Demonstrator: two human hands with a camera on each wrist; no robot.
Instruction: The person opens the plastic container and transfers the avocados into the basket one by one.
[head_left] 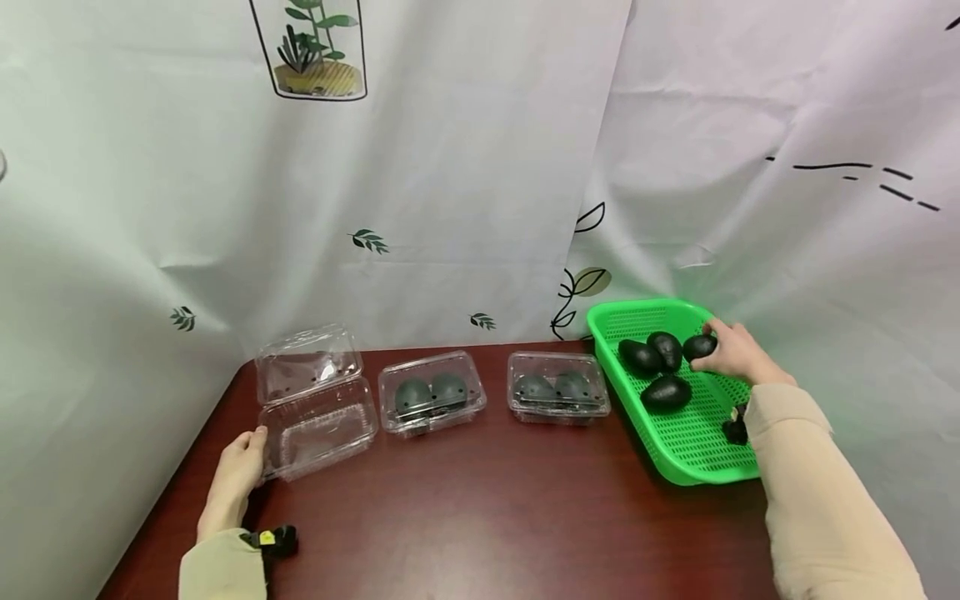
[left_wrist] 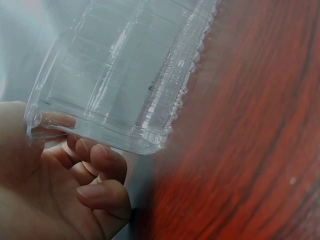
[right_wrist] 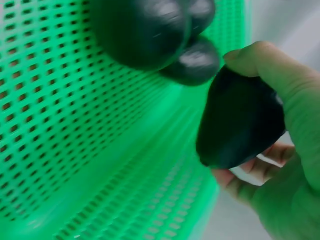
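Observation:
At the left of the head view, my left hand (head_left: 234,471) pinches the near left end of a clear plastic clamshell box (head_left: 318,458). That box stands with its lid (head_left: 303,379) raised, and nothing lies inside. In the left wrist view, the thumb is at the box's rim and the curled fingers are under its end. Over the green basket (head_left: 678,477), my right hand (head_left: 738,354) grips a dark avocado (right_wrist: 240,122) between thumb and fingers. Several more dark avocados (head_left: 666,394) lie in the basket beside it.
Two closed clear boxes, a middle one (head_left: 431,358) and a right one (head_left: 558,362), hold two dark avocados each. They stand in a row along the back of the dark red table (head_left: 465,517). A white patterned curtain (head_left: 450,183) hangs behind.

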